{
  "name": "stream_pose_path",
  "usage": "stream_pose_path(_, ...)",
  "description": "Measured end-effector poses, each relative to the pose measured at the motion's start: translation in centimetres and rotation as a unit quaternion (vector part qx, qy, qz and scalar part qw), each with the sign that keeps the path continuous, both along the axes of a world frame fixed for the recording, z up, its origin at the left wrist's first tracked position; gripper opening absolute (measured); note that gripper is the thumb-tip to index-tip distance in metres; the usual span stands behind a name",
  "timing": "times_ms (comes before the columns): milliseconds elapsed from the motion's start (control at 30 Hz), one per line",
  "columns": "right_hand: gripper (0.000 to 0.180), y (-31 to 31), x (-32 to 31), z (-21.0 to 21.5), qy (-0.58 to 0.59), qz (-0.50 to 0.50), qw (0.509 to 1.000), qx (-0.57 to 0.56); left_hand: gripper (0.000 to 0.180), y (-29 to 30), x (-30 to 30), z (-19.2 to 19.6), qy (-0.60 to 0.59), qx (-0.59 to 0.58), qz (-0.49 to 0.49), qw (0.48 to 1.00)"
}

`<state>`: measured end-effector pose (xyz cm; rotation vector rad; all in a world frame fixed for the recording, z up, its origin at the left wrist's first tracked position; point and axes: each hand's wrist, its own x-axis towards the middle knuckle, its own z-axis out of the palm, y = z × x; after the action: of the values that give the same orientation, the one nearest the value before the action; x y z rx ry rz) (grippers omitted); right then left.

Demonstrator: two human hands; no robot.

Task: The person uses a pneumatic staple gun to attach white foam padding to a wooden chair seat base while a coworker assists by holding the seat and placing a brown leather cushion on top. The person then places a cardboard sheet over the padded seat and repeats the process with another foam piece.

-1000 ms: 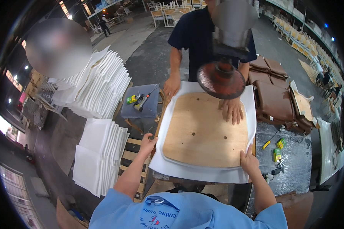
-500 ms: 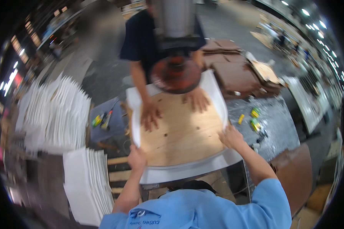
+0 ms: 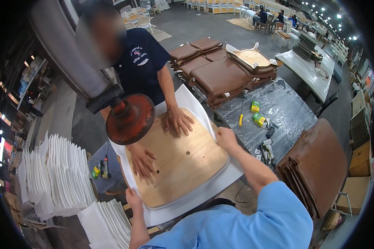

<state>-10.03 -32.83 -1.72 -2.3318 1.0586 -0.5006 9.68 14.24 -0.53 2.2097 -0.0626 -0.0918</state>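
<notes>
A pale plywood panel (image 3: 178,174) with rounded corners and a few dark holes lies on a larger white padding sheet (image 3: 216,182). My left hand (image 3: 134,200) is closed on the sheet's edge at the near left corner. At the right side, my right hand (image 3: 227,139) grips the sheet's edge, its fingertips partly hidden. Across from me, a co-worker's two hands (image 3: 179,121) rest flat on the plywood, fingers spread. A red round press disc (image 3: 131,119) hangs over the panel's far left part and hides some of it.
Brown upholstered pads (image 3: 220,79) are piled at the far right. A plastic-covered table (image 3: 274,108) holds a yellow screwdriver (image 3: 241,119), small green-yellow boxes and a nail gun (image 3: 267,151). Brown covers (image 3: 316,166) hang at the right. White sheets (image 3: 56,174) stand stacked at left.
My view has swung to the right, so the panel and press disc appear further left and tilted. Both my hands keep their hold; the co-worker's hands stay flat on the plywood.
</notes>
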Motion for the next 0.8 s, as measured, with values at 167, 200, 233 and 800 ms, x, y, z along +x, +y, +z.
stream_pose_path(167,0.013,3.4,0.4,-0.7,0.009,-0.001,0.996,-0.090,0.039,-2.1,-2.0,-0.6,-0.090,0.148,-0.002,0.985)
stream_pose_path(200,0.012,3.5,0.4,-0.8,-0.001,0.001,0.995,-0.104,0.039,-2.1,-2.0,-0.6,-0.089,0.157,-0.006,0.984)
stream_pose_path(233,0.012,3.6,0.4,-1.0,-0.011,0.004,0.993,-0.117,0.039,-2.0,-1.9,-0.6,-0.089,0.167,-0.010,0.982)
stream_pose_path(800,0.019,-0.9,-1.2,-0.6,0.041,-0.040,0.996,0.072,0.042,-15.9,-8.4,2.0,-0.209,0.046,-0.437,0.873)
